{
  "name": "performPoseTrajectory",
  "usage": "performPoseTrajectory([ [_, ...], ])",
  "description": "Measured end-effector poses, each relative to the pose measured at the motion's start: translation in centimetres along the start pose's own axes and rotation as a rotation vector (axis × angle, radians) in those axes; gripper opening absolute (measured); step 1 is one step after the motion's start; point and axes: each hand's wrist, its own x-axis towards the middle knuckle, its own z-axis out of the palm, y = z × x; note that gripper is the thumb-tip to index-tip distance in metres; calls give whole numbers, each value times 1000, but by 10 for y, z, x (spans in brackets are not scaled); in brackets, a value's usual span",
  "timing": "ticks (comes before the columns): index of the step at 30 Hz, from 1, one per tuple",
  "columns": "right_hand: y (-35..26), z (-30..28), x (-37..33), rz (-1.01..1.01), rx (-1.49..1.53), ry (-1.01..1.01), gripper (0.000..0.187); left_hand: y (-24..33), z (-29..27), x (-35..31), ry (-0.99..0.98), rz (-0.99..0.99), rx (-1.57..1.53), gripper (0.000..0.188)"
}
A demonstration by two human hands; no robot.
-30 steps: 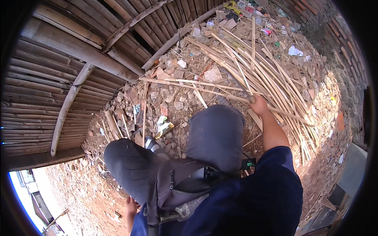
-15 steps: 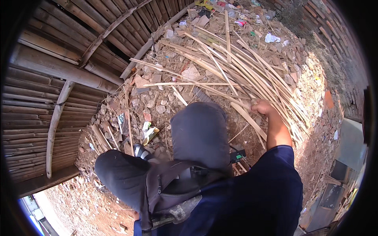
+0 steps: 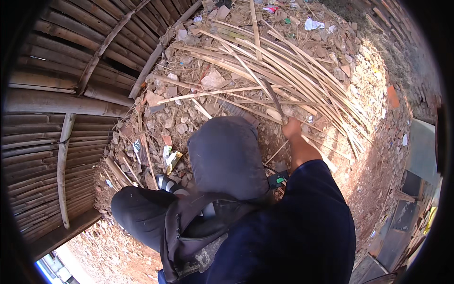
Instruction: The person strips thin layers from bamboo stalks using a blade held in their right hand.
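- Dark slender tool point(image 3: 274, 100): extends over the pile of pale strips point(image 3: 302, 78).
- Right hand point(image 3: 292, 128): fingers closed around the tool's near end.
- Left hand: out of view; its fingers' state cannot be told.
- Stony ground point(image 3: 182, 128) beneath; slatted wall point(image 3: 33, 142) at left.

The stony ground point(image 3: 124, 244) carries a spread of pale strips point(image 3: 302, 83), a chunky stone point(image 3: 213, 79) and a white scrap point(image 3: 313, 24)
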Motion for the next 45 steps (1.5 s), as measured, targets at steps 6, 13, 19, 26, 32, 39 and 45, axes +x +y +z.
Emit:
performPoseTrajectory([
  [6,5,16,-12,-20,-151,146,30,10,5,4,-8,-7,5,39],
  [13,-26,-24,-16,179,-200,45,35,13,7,3,-11,-12,4,40],
  [19,-27,-38,-4,319,-85,-38,39,13,7,2,-12,-21,1,40],
  [26,-21,-27,-21,272,-168,110,40,12,4,-4,-5,-31,-6,40],
  [32,9,-8,-18,175,-174,185,43,13,3,-9,-3,-35,-8,41],
  [39,6,-24,-10,256,-249,42,43,13,3,-15,3,-34,-22,41],
  [45,22,-23,-15,184,-202,-21,46,7,-3,-22,22,-13,-80,41],
])
